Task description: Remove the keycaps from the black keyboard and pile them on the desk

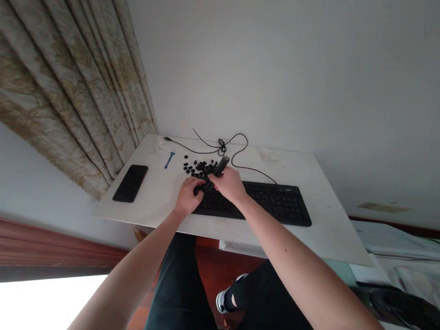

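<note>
A black keyboard (280,203) lies along the front of the white table, its left end partly covered by my hands. My left hand (189,194) is curled round that left end, fingers and thumb on it. My right hand (230,183) grips a black keycap puller (223,163) by its handle, tilted, with thin wire prongs low over the keys near my left thumb. Many loose black keycaps (202,167) are scattered just behind the keyboard's left end. What lies under my fingers is hidden.
A blue plastic tool (169,160) and a black phone (130,183) lie on the left of the white table (329,229). The keyboard's cable (221,146) runs bundled along the back by the wall. A patterned curtain (55,54) hangs at the left.
</note>
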{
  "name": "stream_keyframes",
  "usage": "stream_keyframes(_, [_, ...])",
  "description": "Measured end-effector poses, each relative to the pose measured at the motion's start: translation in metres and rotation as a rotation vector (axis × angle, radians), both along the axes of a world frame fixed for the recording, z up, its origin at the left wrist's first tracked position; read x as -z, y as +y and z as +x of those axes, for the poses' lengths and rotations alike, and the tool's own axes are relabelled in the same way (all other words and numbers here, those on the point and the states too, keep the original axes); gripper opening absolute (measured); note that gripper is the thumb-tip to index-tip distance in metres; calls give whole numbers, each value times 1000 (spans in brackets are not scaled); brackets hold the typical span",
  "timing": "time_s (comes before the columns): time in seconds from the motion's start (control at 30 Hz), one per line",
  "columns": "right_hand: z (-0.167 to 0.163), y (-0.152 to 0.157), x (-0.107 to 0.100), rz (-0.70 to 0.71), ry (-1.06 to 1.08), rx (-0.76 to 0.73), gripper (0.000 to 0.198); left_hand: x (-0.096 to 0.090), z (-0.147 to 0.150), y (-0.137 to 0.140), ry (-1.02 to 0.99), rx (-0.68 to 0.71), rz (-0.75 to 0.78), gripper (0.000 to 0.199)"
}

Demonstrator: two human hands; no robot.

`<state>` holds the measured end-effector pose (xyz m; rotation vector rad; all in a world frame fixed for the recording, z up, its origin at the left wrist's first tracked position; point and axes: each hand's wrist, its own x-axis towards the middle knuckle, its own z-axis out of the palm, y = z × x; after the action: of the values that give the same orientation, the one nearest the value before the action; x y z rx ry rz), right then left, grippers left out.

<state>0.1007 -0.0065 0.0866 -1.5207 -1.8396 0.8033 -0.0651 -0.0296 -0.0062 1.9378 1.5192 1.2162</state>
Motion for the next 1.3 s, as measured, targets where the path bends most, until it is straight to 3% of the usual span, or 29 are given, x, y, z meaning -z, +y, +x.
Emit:
stream_keyframes(0.13, [-8,4,-1,22,-135,-20,17,1,-1,2,51,20,-6,32])
stream_keyframes(0.4, [-15,6,18,104,-249,-29,2,2,1,4,146,32,4,18])
stream_keyframes(0.63, [-16,10,16,20,-306,-55,7,4,2,6,178,-3,-13,11])
stream_keyframes(0.8, [-8,7,20,23,-193,-114,10,3,2,6,226,27,-9,11])
stream_keyframes(1.1, [2,-16,47,74,154,-113,5,4,2,6,270,58,-24,12])
stream_keyframes(1.3, [3,-29,58,112,230,-150,7,3,1,6,312,68,-47,14])
